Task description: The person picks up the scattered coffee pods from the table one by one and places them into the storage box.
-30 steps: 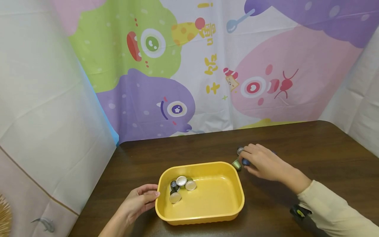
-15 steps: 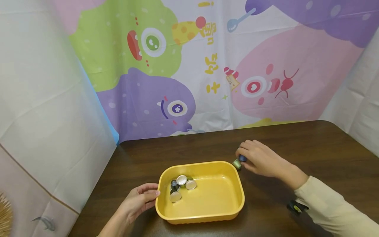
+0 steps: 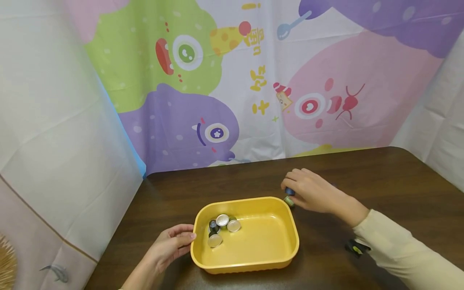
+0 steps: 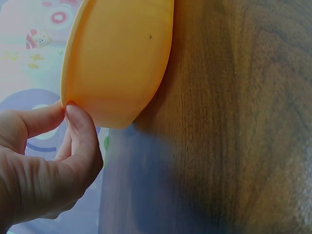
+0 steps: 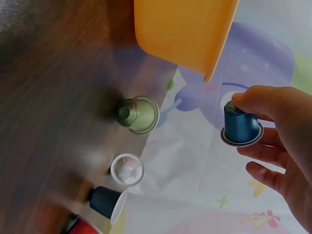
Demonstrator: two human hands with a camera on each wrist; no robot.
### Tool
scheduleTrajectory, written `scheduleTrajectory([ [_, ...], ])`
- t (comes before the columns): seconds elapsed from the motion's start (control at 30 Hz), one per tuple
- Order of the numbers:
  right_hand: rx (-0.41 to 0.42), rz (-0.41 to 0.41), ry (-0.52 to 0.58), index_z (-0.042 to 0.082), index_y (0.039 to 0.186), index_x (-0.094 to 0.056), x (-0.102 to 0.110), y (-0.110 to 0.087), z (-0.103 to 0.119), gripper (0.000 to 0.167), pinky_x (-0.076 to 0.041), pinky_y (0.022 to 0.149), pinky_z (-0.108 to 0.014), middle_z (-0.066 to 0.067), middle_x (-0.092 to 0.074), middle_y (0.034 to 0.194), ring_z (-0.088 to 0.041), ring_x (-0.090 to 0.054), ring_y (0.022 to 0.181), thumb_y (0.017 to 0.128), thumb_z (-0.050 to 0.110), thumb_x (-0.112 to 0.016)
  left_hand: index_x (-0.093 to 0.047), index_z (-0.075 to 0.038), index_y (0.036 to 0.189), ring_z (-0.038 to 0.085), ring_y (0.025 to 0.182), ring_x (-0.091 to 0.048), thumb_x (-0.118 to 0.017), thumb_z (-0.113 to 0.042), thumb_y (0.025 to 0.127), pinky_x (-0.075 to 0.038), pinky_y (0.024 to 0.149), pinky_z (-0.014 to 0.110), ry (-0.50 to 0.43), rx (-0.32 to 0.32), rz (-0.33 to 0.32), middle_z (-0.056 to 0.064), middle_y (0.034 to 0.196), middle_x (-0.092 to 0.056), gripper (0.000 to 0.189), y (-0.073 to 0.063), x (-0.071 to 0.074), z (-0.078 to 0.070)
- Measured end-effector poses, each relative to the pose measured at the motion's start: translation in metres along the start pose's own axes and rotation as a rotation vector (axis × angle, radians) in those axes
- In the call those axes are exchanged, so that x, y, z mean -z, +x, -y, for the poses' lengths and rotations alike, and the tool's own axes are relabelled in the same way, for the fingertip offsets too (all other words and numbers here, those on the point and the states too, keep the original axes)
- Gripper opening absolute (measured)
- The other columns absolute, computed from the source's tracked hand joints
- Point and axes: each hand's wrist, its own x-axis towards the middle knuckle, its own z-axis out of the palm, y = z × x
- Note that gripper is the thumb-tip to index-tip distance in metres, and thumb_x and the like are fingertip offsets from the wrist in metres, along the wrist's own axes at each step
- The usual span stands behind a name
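A yellow plastic tub [image 3: 244, 266] stands on the table, and my left hand [image 3: 170, 246] pinches its left rim between thumb and finger, as the left wrist view also shows. Silver-lidded capsules [image 3: 233, 225] and dark ones lie in the tub's left part. My right hand [image 3: 313, 192] holds a blue coffee capsule [image 5: 241, 126] off the table, beyond the tub's far right corner. Near that corner a green coffee capsule [image 5: 142, 115] lies on its side, partly covered by the right hand in the head view.
The right wrist view shows a capsule with a pale round face [image 5: 127, 169], a black capsule [image 5: 105, 202] and a red capsule [image 5: 82, 226] on the brown table [image 3: 380, 173]. Behind the table hangs a printed cloth [image 3: 261, 133] with cartoon figures.
My right hand has picked up the blue capsule and moved left with it, toward the tub's far right corner. The left hand and the tub have stayed in place.
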Motion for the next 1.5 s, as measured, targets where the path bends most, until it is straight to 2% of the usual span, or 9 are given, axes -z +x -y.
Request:
scheduleTrajectory([
  [0.2,0.023,-0.002,0.013,0.013,0.090,-0.063,0.000,0.008,0.004,0.025,-0.038,0.066,-0.024,0.004,-0.057,0.082,-0.011,-0.047,0.076,0.072,0.013,-0.080,-0.051,0.005,0.127,0.009,0.085,-0.063,-0.066,-0.009,0.088,-0.057,0.077,0.026,0.012,0.019,-0.023,0.001,0.095,-0.065,0.044,0.000,-0.001,0.000],
  [0.43,0.030,0.009,0.031,0.013,0.092,-0.063,-0.001,0.018,0.008,0.023,-0.041,0.068,-0.026,0.003,-0.058,0.083,-0.012,-0.049,0.078,0.075,0.016,-0.080,-0.050,0.006,0.127,0.009,0.086,-0.063,-0.066,-0.009,0.089,-0.058,0.078,0.027,0.009,0.010,-0.013,0.001,0.094,-0.065,0.044,0.000,-0.001,0.000],
  [0.67,0.061,-0.005,0.031,0.012,0.091,-0.064,-0.002,0.031,0.013,0.024,-0.041,0.067,-0.026,0.002,-0.059,0.083,-0.013,-0.049,0.076,0.073,0.013,-0.080,-0.049,0.006,0.128,0.009,0.085,-0.063,-0.066,-0.010,0.089,-0.057,0.077,0.026,0.013,0.011,-0.012,0.001,0.095,-0.065,0.046,0.000,-0.001,0.000],
  [0.97,0.075,0.066,0.020,0.012,0.094,-0.065,0.001,0.048,0.023,0.018,-0.044,0.071,-0.029,0.002,-0.061,0.086,-0.015,-0.052,0.080,0.080,0.016,-0.074,-0.051,0.005,0.126,0.009,0.086,-0.063,-0.065,-0.010,0.089,-0.057,0.079,0.027,0.007,0.005,-0.005,0.000,0.094,-0.065,0.042,0.000,0.000,0.000],
  [1.5,0.116,0.118,0.006,0.015,0.096,-0.065,0.003,0.079,0.044,0.021,-0.046,0.073,-0.027,0.004,-0.061,0.089,-0.014,-0.053,0.082,0.079,0.020,-0.077,-0.053,0.004,0.123,0.009,0.085,-0.063,-0.067,-0.010,0.088,-0.058,0.078,0.026,-0.005,-0.003,-0.002,-0.001,0.092,-0.065,0.040,-0.001,0.000,0.001],
])
